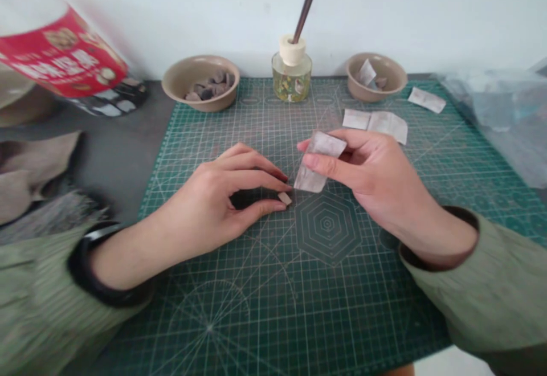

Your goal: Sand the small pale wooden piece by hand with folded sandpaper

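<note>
My left hand (231, 196) is over the green cutting mat (265, 319), its thumb and fingertips closed around a small pale, flat piece (284, 198). To its right, my right hand (367, 174) pinches a whitish, translucent strip (318, 162) between thumb and fingers, tilted above the mat. The strip's lower left corner is close to my left fingertips. Behind my right hand lie more whitish strips (388, 124) on the mat, and another one (427, 99) rests farther right.
At the back stand a bowl of dark pieces (200, 82), a glass bottle with dark sticks (292, 77) and a bowl with whitish scraps (356, 88). Left are a red-labelled bag (72, 57) and grey-brown cloth (43, 162); right, clear plastic (508, 108).
</note>
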Tool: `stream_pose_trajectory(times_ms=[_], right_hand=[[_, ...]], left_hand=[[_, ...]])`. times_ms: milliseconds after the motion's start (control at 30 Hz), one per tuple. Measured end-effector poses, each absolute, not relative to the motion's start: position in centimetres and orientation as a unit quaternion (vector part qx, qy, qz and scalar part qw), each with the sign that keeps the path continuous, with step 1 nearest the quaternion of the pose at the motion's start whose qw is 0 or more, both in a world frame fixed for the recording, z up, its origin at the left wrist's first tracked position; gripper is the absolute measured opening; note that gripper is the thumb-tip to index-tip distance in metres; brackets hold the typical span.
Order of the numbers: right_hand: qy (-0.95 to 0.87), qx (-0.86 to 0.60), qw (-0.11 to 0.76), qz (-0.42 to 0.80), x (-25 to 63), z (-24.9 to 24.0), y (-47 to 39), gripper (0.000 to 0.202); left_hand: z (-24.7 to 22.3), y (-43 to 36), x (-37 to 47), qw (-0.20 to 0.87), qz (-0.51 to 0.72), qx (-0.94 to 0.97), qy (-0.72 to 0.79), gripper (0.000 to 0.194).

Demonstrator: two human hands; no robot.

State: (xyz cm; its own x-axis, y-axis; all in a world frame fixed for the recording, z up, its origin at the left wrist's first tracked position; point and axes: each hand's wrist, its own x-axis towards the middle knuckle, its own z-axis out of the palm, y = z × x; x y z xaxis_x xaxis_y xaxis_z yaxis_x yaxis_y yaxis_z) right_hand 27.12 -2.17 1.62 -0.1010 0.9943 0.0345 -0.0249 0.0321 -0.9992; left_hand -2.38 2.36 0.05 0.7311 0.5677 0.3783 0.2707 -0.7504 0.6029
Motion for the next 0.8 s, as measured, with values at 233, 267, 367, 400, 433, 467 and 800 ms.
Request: stream_pose_trajectory(times_ms=[233,267,367,400,433,467,800], right_hand=[[-0.580,-0.476,0.363,0.552,26.9,1.9,-2.4,0.032],[-0.571,-0.479,0.362,0.560,26.8,2.0,-2.5,0.031],[-0.544,-0.491,0.364,0.575,26.3,2.3,-2.7,0.036],[-0.546,-0.497,0.361,0.570,26.2,2.4,-2.7,0.038],[-0.553,-0.503,0.358,0.559,26.1,2.4,-2.8,0.039],[-0.566,-0.508,0.353,0.545,26.0,2.4,-2.9,0.040],[-0.652,-0.545,0.325,0.415,25.6,2.6,-3.5,0.026]], left_hand=[[-0.2,1.2,-2.0,0.296,0.296,0.853,0.313,0.007],[-0.1,1.1,-2.0,0.302,0.294,0.847,0.322,0.007],[0.1,0.8,-1.9,0.315,0.302,0.837,0.331,0.007],[0.2,0.8,-1.9,0.317,0.304,0.835,0.331,0.006],[0.2,0.7,-1.9,0.319,0.305,0.833,0.332,0.006],[0.2,0.7,-1.8,0.321,0.305,0.831,0.336,0.005],[0.1,0.1,-1.2,0.358,0.307,0.803,0.364,0.006]])
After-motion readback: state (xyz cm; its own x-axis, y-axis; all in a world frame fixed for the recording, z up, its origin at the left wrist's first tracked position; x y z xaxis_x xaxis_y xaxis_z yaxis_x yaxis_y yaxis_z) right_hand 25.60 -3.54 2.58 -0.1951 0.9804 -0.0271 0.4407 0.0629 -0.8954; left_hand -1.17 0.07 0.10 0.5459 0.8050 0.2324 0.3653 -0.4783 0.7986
